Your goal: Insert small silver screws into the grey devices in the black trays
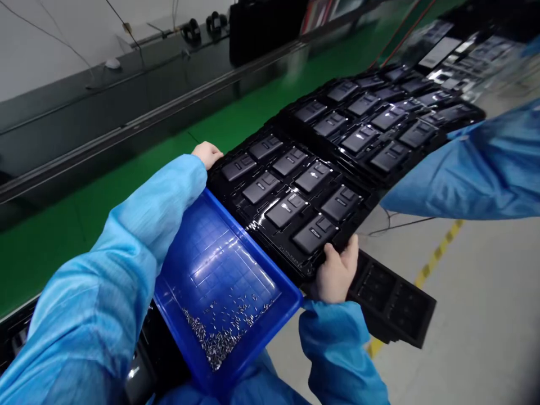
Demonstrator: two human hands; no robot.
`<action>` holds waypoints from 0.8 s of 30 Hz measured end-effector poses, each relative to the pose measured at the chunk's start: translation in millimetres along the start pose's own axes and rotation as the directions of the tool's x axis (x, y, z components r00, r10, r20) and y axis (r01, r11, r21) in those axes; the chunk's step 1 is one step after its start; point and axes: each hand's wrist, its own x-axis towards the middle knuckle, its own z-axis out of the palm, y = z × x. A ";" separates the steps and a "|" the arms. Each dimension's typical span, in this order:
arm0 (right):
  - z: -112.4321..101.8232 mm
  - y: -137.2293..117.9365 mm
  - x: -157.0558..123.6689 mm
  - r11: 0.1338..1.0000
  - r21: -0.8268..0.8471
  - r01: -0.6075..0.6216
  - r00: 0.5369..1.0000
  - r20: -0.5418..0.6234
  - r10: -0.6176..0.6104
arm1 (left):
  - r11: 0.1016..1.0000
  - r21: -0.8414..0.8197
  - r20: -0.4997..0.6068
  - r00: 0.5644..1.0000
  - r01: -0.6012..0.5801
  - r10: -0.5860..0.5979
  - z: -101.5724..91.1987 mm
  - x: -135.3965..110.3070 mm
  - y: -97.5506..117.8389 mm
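Note:
My left hand (206, 153) is closed on the far left corner of a black plastic tray (236, 197). At the near right corner, my right hand (336, 271) grips the same tray, its thumb side uppermost and some fingers hidden underneath. Several dark rectangular cases (287, 210) with pale lettering sit in the tray's recesses. Just in front of the tray, and partly below its edge, is a blue plastic bin (230, 242). Small shiny metal pins or screws (221, 344) are heaped in the bin's near corner, with others scattered about.
More black trays of similar cases (358, 139) extend toward the upper right. A co-worker's blue sleeve (476, 169) reaches in from the right. A black compartmented holder (392, 298) juts out beyond my right hand. Across the green surface (169, 146) runs a dark bench (105, 107).

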 end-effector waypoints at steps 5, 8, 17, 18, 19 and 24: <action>8.8 -8.6 -11.6 0.989 0.139 -0.058 0.998 -0.027 0.063 | 0.999 0.015 0.007 0.999 0.041 -0.041 3.7 1.1 -4.4; 13.1 -12.7 -15.8 0.973 0.218 -0.075 0.996 -0.022 0.081 | 0.998 -0.002 0.003 0.998 0.067 -0.067 5.2 3.4 -4.6; 16.6 -3.0 -4.3 0.936 0.327 -0.131 0.989 -0.026 0.148 | 0.983 -0.131 -0.085 0.986 0.130 -0.142 -6.0 -12.0 -5.0; 17.4 0.5 -1.6 0.935 0.325 -0.143 0.987 -0.028 0.161 | 0.978 -0.161 -0.117 0.982 0.130 -0.150 -10.4 -17.2 -4.0; 18.1 3.8 0.8 0.934 0.324 -0.153 0.985 -0.027 0.171 | 0.973 -0.194 -0.151 0.976 0.127 -0.158 -16.0 -23.6 -2.2; 14.3 9.3 7.5 0.933 0.318 -0.168 0.979 -0.058 0.196 | 0.911 -0.412 -0.262 0.956 0.016 -0.135 -61.8 -89.3 20.7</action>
